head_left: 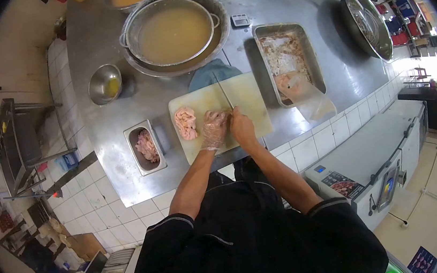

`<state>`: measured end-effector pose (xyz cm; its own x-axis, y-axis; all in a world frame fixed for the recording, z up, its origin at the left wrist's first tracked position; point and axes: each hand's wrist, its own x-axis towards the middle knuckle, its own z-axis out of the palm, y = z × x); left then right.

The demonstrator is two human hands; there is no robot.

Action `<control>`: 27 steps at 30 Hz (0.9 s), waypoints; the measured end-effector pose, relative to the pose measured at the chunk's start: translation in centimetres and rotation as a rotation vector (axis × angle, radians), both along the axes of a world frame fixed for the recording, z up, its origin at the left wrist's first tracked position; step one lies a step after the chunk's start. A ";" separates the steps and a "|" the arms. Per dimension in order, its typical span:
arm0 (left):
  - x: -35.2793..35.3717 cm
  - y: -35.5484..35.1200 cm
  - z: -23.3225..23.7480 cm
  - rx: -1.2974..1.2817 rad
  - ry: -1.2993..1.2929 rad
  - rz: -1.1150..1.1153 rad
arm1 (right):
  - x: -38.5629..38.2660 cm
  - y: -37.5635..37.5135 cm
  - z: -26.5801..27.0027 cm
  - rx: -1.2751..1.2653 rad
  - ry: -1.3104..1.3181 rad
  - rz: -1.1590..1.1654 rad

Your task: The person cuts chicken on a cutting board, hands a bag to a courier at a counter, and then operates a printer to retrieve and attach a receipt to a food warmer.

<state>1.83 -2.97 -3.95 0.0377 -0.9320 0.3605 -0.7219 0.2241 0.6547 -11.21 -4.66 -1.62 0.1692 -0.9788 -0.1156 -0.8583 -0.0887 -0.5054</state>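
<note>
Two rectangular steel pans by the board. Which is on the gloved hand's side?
The small pan left of the cutting board, holding pink meat, on the side of the gloved left hand. The larger tray sits right of the board.

Counter (109, 127) brushed steel, dull sheen; small pan (128, 142) and bowl (97, 79) shiny metal. Cutting board (252, 108) matt pale plastic. Left hand (214, 129) wears thin, crinkly clear plastic glove (211, 139).
</note>
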 end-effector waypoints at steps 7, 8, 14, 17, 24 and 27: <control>-0.3 -0.3 -1.6 -0.032 -0.089 -0.011 | -0.9 1.8 0.8 0.119 -0.011 -0.015; -0.3 -0.4 -2.1 -0.049 -0.088 -0.011 | -1.0 2.4 1.4 0.131 -0.019 -0.020; -0.3 -0.6 -2.4 -0.131 -0.107 -0.019 | -3.9 7.7 1.3 0.278 -0.006 -0.060; -0.5 -0.4 -1.8 -0.162 -0.129 0.011 | -5.1 10.1 3.8 0.305 0.034 -0.057; -0.8 -0.3 -2.1 -0.196 -0.135 0.064 | -7.1 14.1 4.1 0.317 0.029 -0.072; -0.9 -0.6 -2.3 -0.290 -0.121 0.067 | -8.1 14.7 4.5 0.325 0.043 -0.068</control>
